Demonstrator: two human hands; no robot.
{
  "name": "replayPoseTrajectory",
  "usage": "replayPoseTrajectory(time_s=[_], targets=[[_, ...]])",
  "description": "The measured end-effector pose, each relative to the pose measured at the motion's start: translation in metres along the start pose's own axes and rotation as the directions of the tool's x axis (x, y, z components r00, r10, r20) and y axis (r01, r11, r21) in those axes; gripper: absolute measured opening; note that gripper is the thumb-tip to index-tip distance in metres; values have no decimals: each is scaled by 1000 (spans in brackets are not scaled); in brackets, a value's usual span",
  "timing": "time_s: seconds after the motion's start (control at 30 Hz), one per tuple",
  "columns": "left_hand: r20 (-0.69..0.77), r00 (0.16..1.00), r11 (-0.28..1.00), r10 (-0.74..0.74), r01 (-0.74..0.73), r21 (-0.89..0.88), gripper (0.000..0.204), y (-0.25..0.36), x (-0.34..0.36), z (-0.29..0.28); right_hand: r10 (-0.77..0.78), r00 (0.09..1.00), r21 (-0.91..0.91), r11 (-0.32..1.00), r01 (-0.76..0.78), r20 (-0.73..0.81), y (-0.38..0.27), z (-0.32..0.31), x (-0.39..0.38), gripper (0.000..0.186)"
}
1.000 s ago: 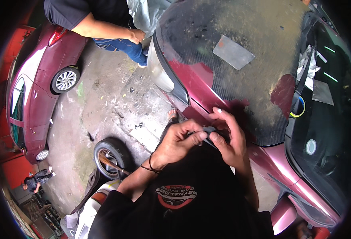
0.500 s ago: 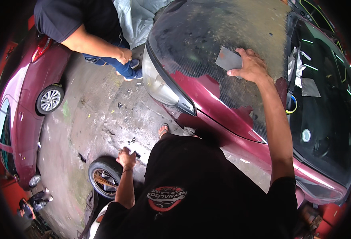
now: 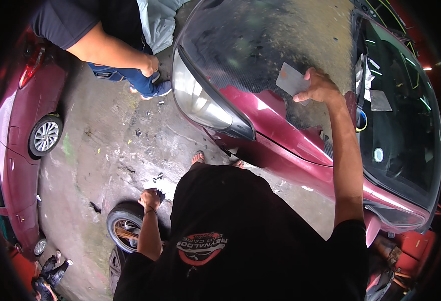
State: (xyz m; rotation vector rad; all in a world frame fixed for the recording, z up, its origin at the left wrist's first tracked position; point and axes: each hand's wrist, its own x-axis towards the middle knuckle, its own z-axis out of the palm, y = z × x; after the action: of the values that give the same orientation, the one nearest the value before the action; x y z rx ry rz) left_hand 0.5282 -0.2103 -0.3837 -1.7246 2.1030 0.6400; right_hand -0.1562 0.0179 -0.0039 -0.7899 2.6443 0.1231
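My right hand [image 3: 320,86] pinches the right edge of a thin grey rectangular sheet [image 3: 291,79] with an orange smudge. The sheet rests on the worn hood [image 3: 240,50], beside the ragged edge of the maroon paint [image 3: 258,103]. Around it the hood shows a dark woven pattern, hazy and yellowish farther back. My left hand [image 3: 150,199] hangs low on the left with its fingers curled, above a loose wheel [image 3: 125,227]. A small dark thing [image 3: 161,195] shows by its fingertips; whether it is held or lies on the floor is unclear.
A person [image 3: 115,50] in dark clothes stands by the headlight [image 3: 195,93]. Another maroon car [image 3: 25,135] is parked at left. A second grey sheet [image 3: 380,101] lies on the windshield [image 3: 406,145]. Small debris [image 3: 158,176] dots the floor. Another person [image 3: 50,276] is at lower left.
My right hand has shifted the sheet slightly toward the maroon paint edge and turned it a little. My left hand's fingers have curled in. The whole view has shifted.
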Motion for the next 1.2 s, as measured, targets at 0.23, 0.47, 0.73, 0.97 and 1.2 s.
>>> replayPoseTrajectory(time_s=[0.23, 0.47, 0.73, 0.97, 1.2], targets=[[161, 987, 992, -30, 49, -116, 29, -17, 66, -10, 26, 1000, -23, 999, -25, 15, -10, -2, -12, 102], [67, 987, 979, 148, -137, -149, 37, -65, 78, -2, 46, 998, 73, 996, -49, 35, -2, 13, -32, 84], [162, 987, 1000, 6, -10, 19, 23, -45, 78, -47, 112, 966, 739, 667, 100, -232, 3, 42, -145, 12], [184, 717, 602, 672, -385, -699, 27, 107, 59, -80, 276, 951, 984, 140, 107, -142, -34, 140, -242, 10], [422, 186, 436, 887, -35, -900, 30, 372, -126, -201, 131, 977, 944, 305, 124, -170, -70, 178, -243, 9]])
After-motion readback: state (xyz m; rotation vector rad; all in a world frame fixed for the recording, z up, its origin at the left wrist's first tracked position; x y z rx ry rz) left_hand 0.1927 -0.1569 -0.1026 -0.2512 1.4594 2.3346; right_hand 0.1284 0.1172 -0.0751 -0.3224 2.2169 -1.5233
